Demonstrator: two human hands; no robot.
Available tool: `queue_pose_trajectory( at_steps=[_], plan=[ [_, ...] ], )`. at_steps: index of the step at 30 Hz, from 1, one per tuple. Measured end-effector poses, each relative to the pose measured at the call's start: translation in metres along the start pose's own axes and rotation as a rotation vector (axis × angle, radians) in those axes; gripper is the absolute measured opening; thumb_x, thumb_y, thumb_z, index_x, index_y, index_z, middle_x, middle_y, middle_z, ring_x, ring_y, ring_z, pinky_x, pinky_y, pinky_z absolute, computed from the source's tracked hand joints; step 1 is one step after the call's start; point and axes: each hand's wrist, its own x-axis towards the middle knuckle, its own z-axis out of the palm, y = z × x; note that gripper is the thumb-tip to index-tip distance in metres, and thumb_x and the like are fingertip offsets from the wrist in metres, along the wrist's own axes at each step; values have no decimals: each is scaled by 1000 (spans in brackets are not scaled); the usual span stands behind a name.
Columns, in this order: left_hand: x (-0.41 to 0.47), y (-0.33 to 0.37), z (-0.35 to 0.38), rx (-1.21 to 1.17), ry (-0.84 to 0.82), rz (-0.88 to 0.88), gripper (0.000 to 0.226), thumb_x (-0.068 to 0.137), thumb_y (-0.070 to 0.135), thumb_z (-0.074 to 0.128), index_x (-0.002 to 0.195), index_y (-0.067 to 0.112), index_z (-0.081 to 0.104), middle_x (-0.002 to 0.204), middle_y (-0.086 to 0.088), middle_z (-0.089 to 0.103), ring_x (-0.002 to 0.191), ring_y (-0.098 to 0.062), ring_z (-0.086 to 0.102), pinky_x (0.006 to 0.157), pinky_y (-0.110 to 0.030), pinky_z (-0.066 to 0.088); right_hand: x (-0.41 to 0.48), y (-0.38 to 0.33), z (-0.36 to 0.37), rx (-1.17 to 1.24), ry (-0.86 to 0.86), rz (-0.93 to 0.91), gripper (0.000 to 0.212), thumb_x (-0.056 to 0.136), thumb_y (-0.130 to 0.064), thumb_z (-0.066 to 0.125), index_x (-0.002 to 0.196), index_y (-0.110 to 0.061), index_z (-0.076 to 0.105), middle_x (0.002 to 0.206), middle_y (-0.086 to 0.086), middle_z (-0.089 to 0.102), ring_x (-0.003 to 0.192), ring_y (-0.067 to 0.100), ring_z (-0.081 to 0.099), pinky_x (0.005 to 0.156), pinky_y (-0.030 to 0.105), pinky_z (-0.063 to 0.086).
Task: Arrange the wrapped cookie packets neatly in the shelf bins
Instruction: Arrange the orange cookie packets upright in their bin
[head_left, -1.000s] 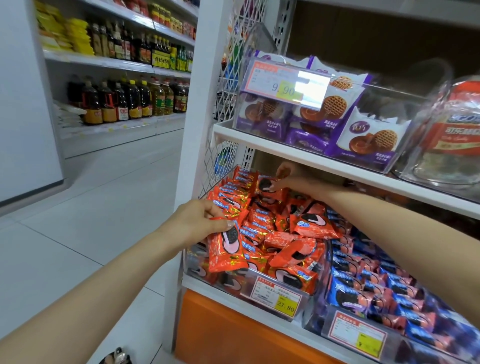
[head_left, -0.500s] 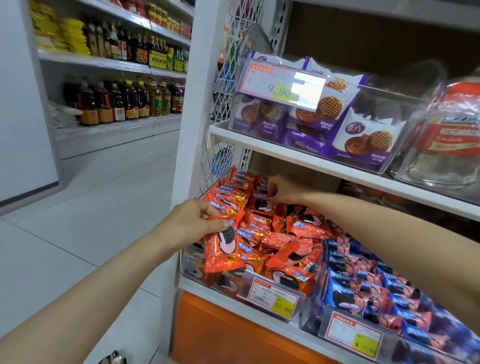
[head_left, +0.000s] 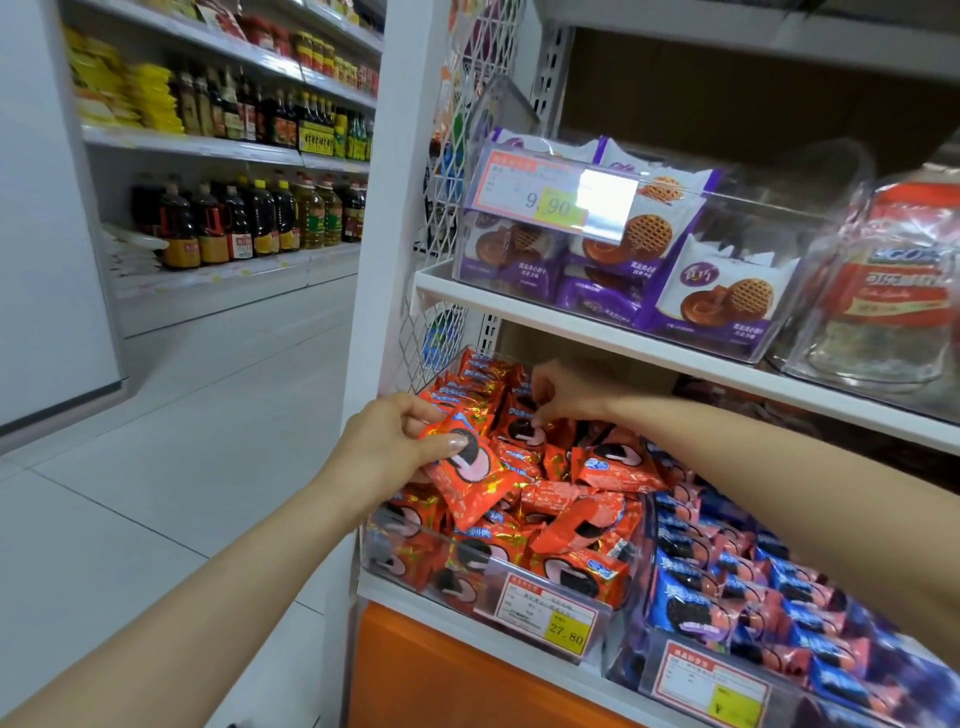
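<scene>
Blue pkts (head_left: 691, 603) blurred, cut off.

A single wide-angle view, worn on the head, looks forward and down at the red bin (head_left: 374, 540) from above and in front. It is near: the bin lies just below centre, and the price on its tag (head_left: 543, 613) reads plainly. Shelf edges slope down to the right. Right of the bin, the blue bin (head_left: 675, 670) blurs; above the red bin runs the upper shelf (head_left: 597, 332); left of it the aisle (head_left: 182, 441) recedes to bottle shelves (head_left: 234, 150).
</scene>
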Motion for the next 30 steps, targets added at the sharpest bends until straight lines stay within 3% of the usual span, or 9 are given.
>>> queue_pose_trajectory(
  at_steps=[2, 6, 8, 12, 16, 18, 20, 24, 30],
  plan=[
    [4, 0, 2, -19, 34, 2, 23, 78, 9, 74, 97, 13, 61, 84, -8, 60, 70, -27, 63, 80, -45, 55, -4, -6, -1, -21, 87, -38, 19, 81, -25, 72, 90, -23, 56, 91, -8, 53, 85, 12, 52, 61, 20, 35],
    [11, 1, 11, -36, 124, 35, 32, 78, 13, 74, 109, 8, 66, 100, -15, 65, 92, -33, 65, 89, -48, 51, -33, -30, -8, 546, 60, -137, 18, 93, -23, 57, 98, -7, 65, 86, -2, 64, 76, 3, 57, 67, 6, 40],
    [14, 4, 19, -91, 158, 51, 31, 80, 9, 71, 110, 5, 65, 99, -16, 66, 89, -30, 65, 84, -44, 55, -48, -38, -11, 669, 31, -175, 17, 93, -26, 55, 97, -14, 67, 83, -8, 65, 69, -7, 56, 70, 3, 41],
    [17, 14, 36, -188, 170, 90, 31, 82, 7, 69, 112, 4, 62, 93, -8, 65, 84, -20, 65, 76, -29, 57, -57, -39, -8, 816, -40, -186, 22, 82, -9, 70, 103, -11, 63, 87, -6, 65, 73, -6, 58, 72, 7, 43],
    [19, 16, 46, 73, 236, 185, 31, 83, 22, 69, 112, 13, 61, 107, 0, 61, 96, -11, 58, 85, -25, 46, -44, -22, -14, 751, 38, -17, 26, 84, -17, 69, 107, -20, 57, 101, -2, 62, 91, 8, 58, 88, 20, 43],
    [19, 14, 47, 181, 271, 225, 23, 86, 26, 65, 106, 14, 62, 110, 0, 56, 97, -10, 55, 82, -23, 41, -32, -12, -16, 683, 119, 59, 36, 84, -11, 67, 118, -11, 55, 109, 0, 54, 102, 13, 50, 94, 23, 38],
    [18, 12, 48, 240, 278, 241, 15, 89, 25, 61, 100, 15, 62, 110, -1, 53, 98, -12, 54, 82, -22, 38, -22, -6, -13, 577, 159, 43, 45, 82, -3, 69, 124, -2, 51, 110, 1, 50, 105, 14, 47, 89, 19, 36],
    [16, 12, 46, 291, 266, 241, 3, 90, 17, 58, 91, 20, 60, 111, -1, 52, 96, -13, 57, 81, -22, 38, -11, -3, 1, 353, 83, 11, 47, 78, -7, 73, 121, -9, 53, 117, 5, 57, 109, 18, 52, 84, 22, 38],
    [15, 11, 39, 291, 265, 193, 10, 90, 12, 56, 85, 19, 61, 110, -2, 57, 92, -10, 56, 78, -21, 38, -6, -10, 3, 183, -55, -16, 38, 75, -9, 76, 109, -10, 60, 105, 3, 58, 95, 15, 52, 67, 18, 41]
  ],
)
